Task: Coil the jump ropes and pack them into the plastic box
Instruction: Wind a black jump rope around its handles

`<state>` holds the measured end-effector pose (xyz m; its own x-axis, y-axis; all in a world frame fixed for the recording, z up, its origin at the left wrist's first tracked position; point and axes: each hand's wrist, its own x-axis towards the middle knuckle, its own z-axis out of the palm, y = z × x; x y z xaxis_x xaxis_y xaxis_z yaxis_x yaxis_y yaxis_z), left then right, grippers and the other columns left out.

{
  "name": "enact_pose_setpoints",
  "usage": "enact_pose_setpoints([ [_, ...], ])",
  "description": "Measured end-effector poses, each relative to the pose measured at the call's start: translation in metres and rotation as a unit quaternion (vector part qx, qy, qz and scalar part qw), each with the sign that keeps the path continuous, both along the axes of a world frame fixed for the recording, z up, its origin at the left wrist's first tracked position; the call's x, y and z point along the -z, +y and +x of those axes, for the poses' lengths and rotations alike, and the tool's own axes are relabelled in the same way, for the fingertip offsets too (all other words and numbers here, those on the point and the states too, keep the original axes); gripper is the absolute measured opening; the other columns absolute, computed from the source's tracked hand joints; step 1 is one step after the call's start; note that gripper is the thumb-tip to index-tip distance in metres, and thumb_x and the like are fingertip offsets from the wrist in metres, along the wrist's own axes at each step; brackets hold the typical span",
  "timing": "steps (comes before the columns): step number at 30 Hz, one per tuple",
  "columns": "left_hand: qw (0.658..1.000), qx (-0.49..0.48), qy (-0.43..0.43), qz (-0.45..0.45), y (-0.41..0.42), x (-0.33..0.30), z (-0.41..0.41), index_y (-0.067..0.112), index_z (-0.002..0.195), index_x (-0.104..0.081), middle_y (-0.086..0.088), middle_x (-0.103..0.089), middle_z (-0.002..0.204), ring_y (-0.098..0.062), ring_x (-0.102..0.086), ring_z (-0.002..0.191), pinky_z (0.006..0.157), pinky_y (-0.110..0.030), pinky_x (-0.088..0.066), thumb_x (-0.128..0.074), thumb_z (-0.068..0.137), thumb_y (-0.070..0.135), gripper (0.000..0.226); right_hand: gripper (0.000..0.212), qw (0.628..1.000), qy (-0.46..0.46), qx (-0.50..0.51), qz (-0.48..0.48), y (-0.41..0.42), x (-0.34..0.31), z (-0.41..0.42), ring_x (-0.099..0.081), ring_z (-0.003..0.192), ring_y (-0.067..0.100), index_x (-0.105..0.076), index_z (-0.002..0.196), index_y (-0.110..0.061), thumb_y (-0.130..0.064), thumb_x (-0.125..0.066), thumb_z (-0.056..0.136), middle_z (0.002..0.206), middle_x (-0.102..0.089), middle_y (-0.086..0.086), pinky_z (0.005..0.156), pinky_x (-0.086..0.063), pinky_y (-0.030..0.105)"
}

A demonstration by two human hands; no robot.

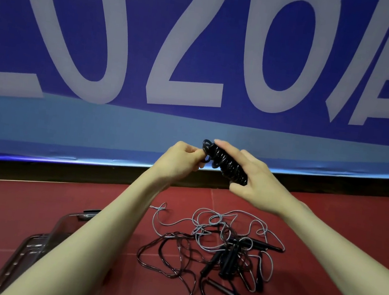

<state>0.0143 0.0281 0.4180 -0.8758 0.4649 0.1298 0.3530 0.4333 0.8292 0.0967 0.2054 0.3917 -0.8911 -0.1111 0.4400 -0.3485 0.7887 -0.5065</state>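
- Black coiled jump rope (227, 163): one item, wound tight into a compact bundle and held up in the air in front of the blue banner (202, 48); winding looks close to finished, judging by the short end loops left at its upper tip.
- Right hand (256, 181): thumb and fingers wrapped along the bundle, clamping its turns together.
- Left hand (179, 159): fingers curled, pinching the loose loops at the bundle's upper left end; the two hands sit close together on the same rope.
- Loose ropes (214, 247): a tangled heap on the red floor (327, 228) below the hands, grey cord and dark cord mixed, several black handles (230, 260) among them. None coiled; exact count cannot be told.
- Plastic box (62, 228): clear, lower left on the floor, largely hidden by the left forearm; contents cannot be made out.
- Status, as a judgement: first rope nearly ready to pack, the heap remaining, so the task is at an early stage.
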Motion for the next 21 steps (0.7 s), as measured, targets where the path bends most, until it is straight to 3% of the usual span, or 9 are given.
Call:
enact_pose_setpoints([
  [3,0.996,0.009,-0.066,0.066,0.003,0.003,0.005,0.018,0.06,-0.05,0.011,-0.037,0.043,-0.009,-0.027,0.043,0.045,-0.023,-0.023,-0.048,0.098,0.035,0.042,0.091,0.998,0.021,0.005,-0.051,-0.002,0.004,-0.002,-0.058,0.084,0.004,-0.028,0.139,-0.057,0.001,-0.059,0.076,0.116,-0.059,-0.002,0.076,-0.049,0.022],
  [7,0.984,-0.031,-0.037,0.169,0.011,0.009,0.006,0.012,0.084,-0.07,0.005,-0.064,0.062,-0.004,-0.05,0.052,0.051,-0.015,-0.04,-0.052,0.098,0.029,0.029,0.086,0.99,0.031,0.006,-0.135,-0.001,0.001,-0.005,-0.054,0.065,0.023,-0.036,0.135,-0.052,0.005,-0.058,0.074,0.107,-0.066,0.008,0.066,-0.05,0.032],
  [9,0.974,-0.038,-0.001,0.223,0.012,0.01,0.006,0.015,0.085,-0.072,0.002,-0.068,0.069,-0.002,-0.057,0.058,0.057,-0.015,-0.044,-0.055,0.096,0.025,0.022,0.085,0.981,0.022,-0.011,-0.191,-0.004,-0.002,-0.004,-0.046,0.054,0.017,-0.039,0.133,-0.05,0.009,-0.055,0.074,0.1,-0.065,0.017,0.054,-0.044,0.025],
  [13,0.965,-0.021,0.066,0.253,0.015,0.015,0.005,0.019,0.088,-0.068,0.004,-0.068,0.091,-0.006,-0.062,0.082,0.076,-0.023,-0.051,-0.062,0.092,0.024,0.009,0.087,0.961,-0.021,-0.043,-0.273,-0.003,-0.008,-0.004,-0.048,0.051,0.022,-0.041,0.131,-0.051,0.016,-0.051,0.076,0.091,-0.059,0.021,0.045,-0.04,0.028],
  [16,0.955,0.01,0.073,0.288,0.012,0.016,0.003,0.017,0.08,-0.061,0.007,-0.063,0.114,-0.003,-0.06,0.1,0.091,-0.024,-0.043,-0.065,0.09,0.017,0.011,0.088,0.942,-0.058,-0.065,-0.324,-0.003,-0.008,-0.006,-0.047,0.053,0.024,-0.043,0.13,-0.05,0.019,-0.049,0.076,0.082,-0.052,0.016,0.044,-0.039,0.028],
  [18,0.951,0.052,0.071,0.297,0.01,0.014,0.004,0.015,0.08,-0.057,0.01,-0.063,0.123,0.001,-0.058,0.111,0.093,-0.022,-0.041,-0.063,0.09,0.011,0.013,0.088,0.926,-0.08,-0.079,-0.36,-0.004,-0.007,-0.007,-0.047,0.053,0.023,-0.043,0.131,-0.049,0.02,-0.047,0.077,0.083,-0.05,0.017,0.043,-0.037,0.026],
  [21,0.942,0.085,0.089,0.312,0.009,0.012,0.003,0.009,0.086,-0.055,0.009,-0.067,0.12,-0.005,-0.059,0.115,0.093,-0.022,-0.042,-0.059,0.092,0.006,0.008,0.087,0.9,-0.113,-0.112,-0.407,-0.004,-0.009,-0.007,-0.048,0.054,0.024,-0.042,0.135,-0.045,0.02,-0.048,0.077,0.086,-0.048,0.019,0.042,-0.034,0.024],
])
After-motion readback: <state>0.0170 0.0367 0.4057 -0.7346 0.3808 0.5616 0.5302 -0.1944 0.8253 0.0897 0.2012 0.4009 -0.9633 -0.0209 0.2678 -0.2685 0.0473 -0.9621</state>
